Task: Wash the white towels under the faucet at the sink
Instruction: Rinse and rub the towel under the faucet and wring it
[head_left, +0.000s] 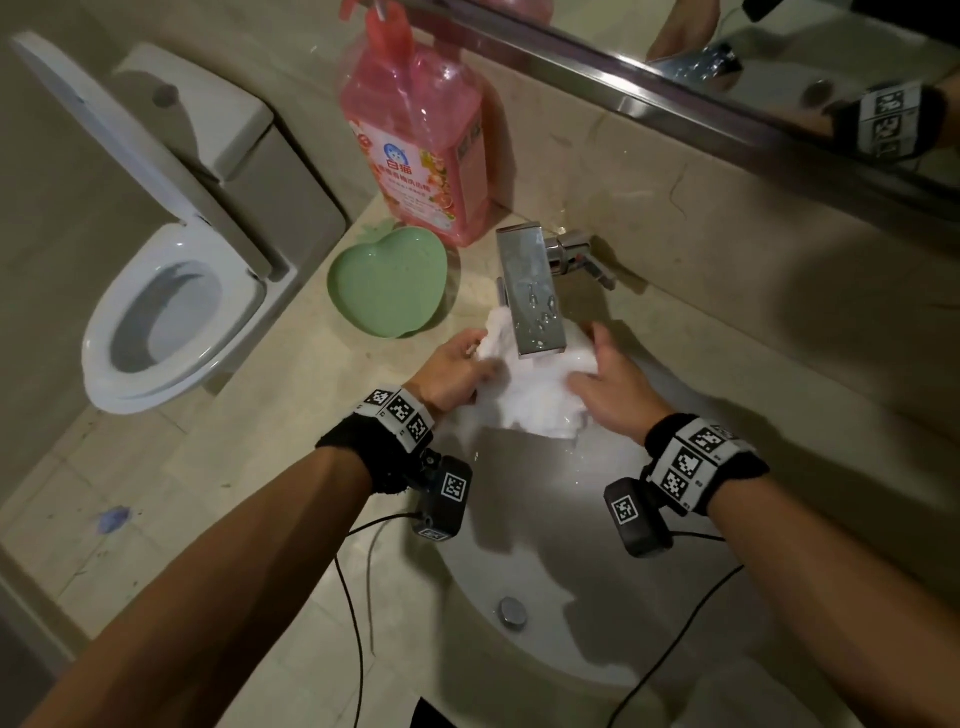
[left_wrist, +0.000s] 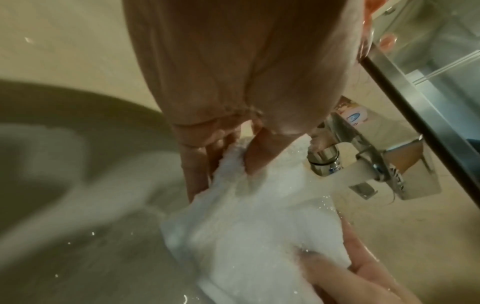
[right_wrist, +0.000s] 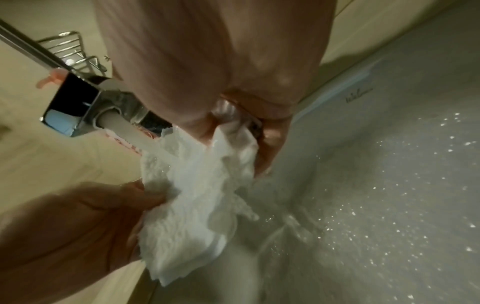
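Note:
A wet white towel (head_left: 530, 395) hangs bunched under the chrome faucet (head_left: 530, 291) at the back of the white sink (head_left: 561, 561). Water runs from the spout (left_wrist: 337, 176) onto the towel (left_wrist: 246, 216). My left hand (head_left: 457, 369) pinches the towel's left side between thumb and fingers (left_wrist: 200, 164). My right hand (head_left: 608, 389) grips the right side, its fingers (right_wrist: 270, 148) curled round the cloth (right_wrist: 192, 195). The left hand (right_wrist: 85, 222) also shows in the right wrist view. Part of the towel is hidden behind the faucet in the head view.
A pink detergent bottle (head_left: 415, 135) and a green apple-shaped dish (head_left: 389, 283) stand on the beige counter left of the faucet. The faucet handle (head_left: 582, 257) sticks out to the right. A mirror (head_left: 779, 62) runs above. An open toilet (head_left: 166, 306) is at left. The drain plug (head_left: 513, 610) sits near me.

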